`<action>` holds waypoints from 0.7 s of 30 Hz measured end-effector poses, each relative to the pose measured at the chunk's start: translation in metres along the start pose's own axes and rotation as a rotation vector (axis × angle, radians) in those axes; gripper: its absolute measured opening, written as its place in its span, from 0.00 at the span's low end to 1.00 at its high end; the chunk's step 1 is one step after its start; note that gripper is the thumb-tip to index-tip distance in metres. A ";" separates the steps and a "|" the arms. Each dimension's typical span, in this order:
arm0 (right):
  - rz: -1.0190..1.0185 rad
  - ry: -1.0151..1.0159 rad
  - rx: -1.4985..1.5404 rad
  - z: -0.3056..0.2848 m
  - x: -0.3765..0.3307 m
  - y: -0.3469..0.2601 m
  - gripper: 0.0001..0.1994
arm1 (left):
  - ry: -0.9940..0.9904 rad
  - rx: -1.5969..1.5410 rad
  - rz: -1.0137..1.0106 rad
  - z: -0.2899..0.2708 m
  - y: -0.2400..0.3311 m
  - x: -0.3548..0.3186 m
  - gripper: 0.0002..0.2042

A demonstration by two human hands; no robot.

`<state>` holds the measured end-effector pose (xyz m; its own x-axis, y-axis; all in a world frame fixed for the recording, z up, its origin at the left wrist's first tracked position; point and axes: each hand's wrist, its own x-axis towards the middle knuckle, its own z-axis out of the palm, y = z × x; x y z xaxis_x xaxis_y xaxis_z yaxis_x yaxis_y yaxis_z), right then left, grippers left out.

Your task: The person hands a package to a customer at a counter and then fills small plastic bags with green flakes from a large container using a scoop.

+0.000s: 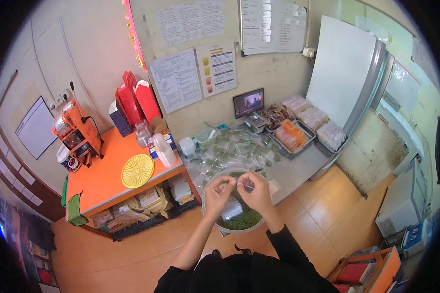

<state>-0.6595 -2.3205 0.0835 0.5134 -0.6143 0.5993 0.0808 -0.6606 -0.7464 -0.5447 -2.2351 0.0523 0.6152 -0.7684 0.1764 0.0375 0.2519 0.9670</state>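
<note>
My left hand [220, 192] and my right hand [253, 191] meet fingertip to fingertip above a round clear tub [260, 225]. Both are closed in a pinch on a thin, pale, see-through piece that looks like a small plastic bag; the fingers cover most of it. Finely chopped green leaves [243, 219] fill the tub beneath. On the leaves, just below my hands, lies a bundle of clear plastic bags [231, 209]. Beyond the tub, many small clear packets of green leaves [234, 149] are spread over the metal table [296, 172].
A tray of orange and pale packets [292, 136], bagged goods [313, 117] and a small screen [249, 103] stand at the back. Left is an orange table [105, 168] with a yellow lid [137, 171] and an orange machine [78, 132]. A white fridge [344, 68] stands right.
</note>
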 end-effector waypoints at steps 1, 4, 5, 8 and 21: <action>-0.001 -0.003 -0.014 -0.001 0.001 -0.001 0.07 | -0.014 -0.001 0.018 0.000 0.000 0.000 0.05; 0.031 -0.012 -0.035 0.001 0.002 -0.001 0.07 | -0.033 -0.031 0.057 0.002 -0.003 0.000 0.05; 0.048 -0.014 -0.039 0.002 0.002 -0.001 0.08 | -0.025 -0.058 0.063 0.005 -0.005 0.000 0.05; 0.105 0.002 0.023 0.005 0.005 -0.005 0.07 | 0.014 -0.128 0.060 0.006 -0.007 0.001 0.06; 0.119 -0.005 0.088 -0.004 0.010 -0.004 0.11 | 0.121 -0.115 0.008 -0.015 0.004 0.007 0.07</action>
<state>-0.6578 -2.3254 0.0937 0.5278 -0.6838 0.5038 0.0940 -0.5425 -0.8348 -0.5286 -2.2305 0.0549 0.7063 -0.6911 0.1537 0.1181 0.3291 0.9369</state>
